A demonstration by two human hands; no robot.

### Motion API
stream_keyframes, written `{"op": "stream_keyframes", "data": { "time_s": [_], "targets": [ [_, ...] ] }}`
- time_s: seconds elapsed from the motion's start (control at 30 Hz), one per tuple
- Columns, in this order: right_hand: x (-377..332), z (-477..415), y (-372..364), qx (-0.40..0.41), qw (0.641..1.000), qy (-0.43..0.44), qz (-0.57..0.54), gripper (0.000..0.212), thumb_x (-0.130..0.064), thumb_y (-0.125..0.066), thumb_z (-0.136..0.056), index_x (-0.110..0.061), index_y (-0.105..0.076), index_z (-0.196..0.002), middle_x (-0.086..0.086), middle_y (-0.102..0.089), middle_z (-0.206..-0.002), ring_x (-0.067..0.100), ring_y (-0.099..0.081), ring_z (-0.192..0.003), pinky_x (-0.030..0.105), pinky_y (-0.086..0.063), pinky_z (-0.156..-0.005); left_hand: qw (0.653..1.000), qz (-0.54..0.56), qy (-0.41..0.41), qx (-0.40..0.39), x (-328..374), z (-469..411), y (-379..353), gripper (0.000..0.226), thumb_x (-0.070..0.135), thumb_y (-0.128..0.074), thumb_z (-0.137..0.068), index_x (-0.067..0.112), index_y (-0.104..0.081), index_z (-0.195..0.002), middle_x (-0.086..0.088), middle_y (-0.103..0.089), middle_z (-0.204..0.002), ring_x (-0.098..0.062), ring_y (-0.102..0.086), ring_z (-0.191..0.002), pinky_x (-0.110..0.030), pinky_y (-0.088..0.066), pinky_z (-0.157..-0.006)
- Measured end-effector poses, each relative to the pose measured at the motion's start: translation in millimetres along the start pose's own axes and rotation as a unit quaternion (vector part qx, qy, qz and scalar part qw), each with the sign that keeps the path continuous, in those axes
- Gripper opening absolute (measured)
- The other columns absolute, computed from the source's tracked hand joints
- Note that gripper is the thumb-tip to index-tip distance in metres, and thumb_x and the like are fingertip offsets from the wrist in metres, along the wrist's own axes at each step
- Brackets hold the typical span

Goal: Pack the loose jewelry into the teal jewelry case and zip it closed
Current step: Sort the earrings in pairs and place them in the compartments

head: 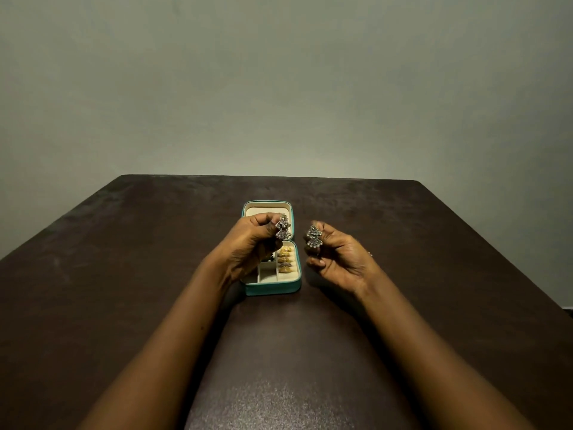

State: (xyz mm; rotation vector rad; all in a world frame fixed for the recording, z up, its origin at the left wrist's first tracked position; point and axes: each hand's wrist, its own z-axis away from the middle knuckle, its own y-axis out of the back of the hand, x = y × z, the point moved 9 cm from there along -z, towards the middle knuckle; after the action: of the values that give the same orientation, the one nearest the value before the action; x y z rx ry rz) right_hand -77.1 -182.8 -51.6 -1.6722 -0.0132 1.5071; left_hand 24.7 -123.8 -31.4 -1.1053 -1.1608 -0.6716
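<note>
The teal jewelry case lies open at the middle of the dark table, lid flat at the far side. Its cream tray holds several gold rings in the right-hand roll slot, and some dark beads show by my left palm. My left hand hovers over the case and pinches a silver fan-shaped earring by its top. My right hand is raised just right of the case and pinches the matching silver earring. Both earrings hang above the table.
The dark brown table runs back to a plain grey-green wall. Its far edge lies a little beyond the case lid, and its right edge slants down at the frame's right side.
</note>
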Motion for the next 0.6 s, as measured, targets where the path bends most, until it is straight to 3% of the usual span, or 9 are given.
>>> {"op": "stream_keyframes", "data": {
  "time_s": [0.13,0.2,0.27,0.4,0.5,0.6],
  "targets": [
    [1,5,-10,-0.011,1.0,-0.001,0.0,0.025,0.009,-0.036,-0.074,-0.01,-0.053,-0.072,0.0,-0.059,-0.055,0.006,-0.05,-0.043,0.015,-0.028,-0.036,0.998,-0.044,-0.025,-0.024,4,5,-11,0.02,0.006,-0.048,-0.093,0.008,-0.061,-0.078,0.003,-0.062,-0.065,-0.004,-0.054,-0.057,-0.015,-0.042,-0.051],
    [3,5,-13,-0.012,1.0,-0.01,-0.004,0.039,0.012,-0.033,-0.077,-0.009,-0.062,-0.063,0.001,-0.06,-0.055,0.007,-0.051,-0.042,0.014,-0.03,-0.036,0.997,-0.064,-0.027,-0.029,4,6,-14,0.016,0.007,-0.05,-0.091,0.008,-0.061,-0.079,0.003,-0.063,-0.066,-0.008,-0.052,-0.065,-0.021,-0.039,-0.061],
    [5,6,-16,-0.01,1.0,-0.015,-0.011,0.033,0.011,-0.036,-0.072,-0.008,-0.061,-0.063,0.004,-0.059,-0.06,0.007,-0.05,-0.044,0.015,-0.03,-0.037,0.996,-0.076,-0.021,-0.032,2,7,-14,0.011,0.009,-0.055,-0.086,0.006,-0.064,-0.08,-0.003,-0.06,-0.073,-0.013,-0.048,-0.072,-0.025,-0.036,-0.067],
    [9,4,-12,0.006,1.0,-0.02,-0.008,0.043,0.008,-0.029,-0.087,-0.008,-0.065,-0.071,0.002,-0.06,-0.065,0.007,-0.045,-0.053,0.016,-0.029,-0.041,0.996,-0.079,-0.001,-0.047,-2,10,-16,0.014,0.018,-0.063,-0.071,0.009,-0.073,-0.076,-0.009,-0.059,-0.081,-0.019,-0.047,-0.076,-0.029,-0.037,-0.07],
    [8,6,-13,0.018,1.0,-0.016,-0.009,0.032,0.003,-0.032,-0.09,-0.007,-0.061,-0.08,0.002,-0.059,-0.069,0.006,-0.045,-0.051,0.016,-0.03,-0.041,0.996,-0.074,0.006,-0.041,-2,11,-15,0.018,0.018,-0.061,-0.072,0.005,-0.068,-0.083,-0.006,-0.061,-0.077,-0.015,-0.05,-0.072,-0.025,-0.039,-0.066],
    [8,4,-10,0.02,0.999,-0.013,-0.021,0.036,-0.002,-0.036,-0.093,-0.009,-0.064,-0.072,0.003,-0.06,-0.067,0.008,-0.048,-0.052,0.017,-0.033,-0.04,0.996,-0.08,0.013,-0.041,-2,13,-14,0.02,0.02,-0.061,-0.072,0.005,-0.064,-0.085,-0.004,-0.061,-0.075,-0.014,-0.05,-0.07,-0.026,-0.038,-0.065]
  ]
}}
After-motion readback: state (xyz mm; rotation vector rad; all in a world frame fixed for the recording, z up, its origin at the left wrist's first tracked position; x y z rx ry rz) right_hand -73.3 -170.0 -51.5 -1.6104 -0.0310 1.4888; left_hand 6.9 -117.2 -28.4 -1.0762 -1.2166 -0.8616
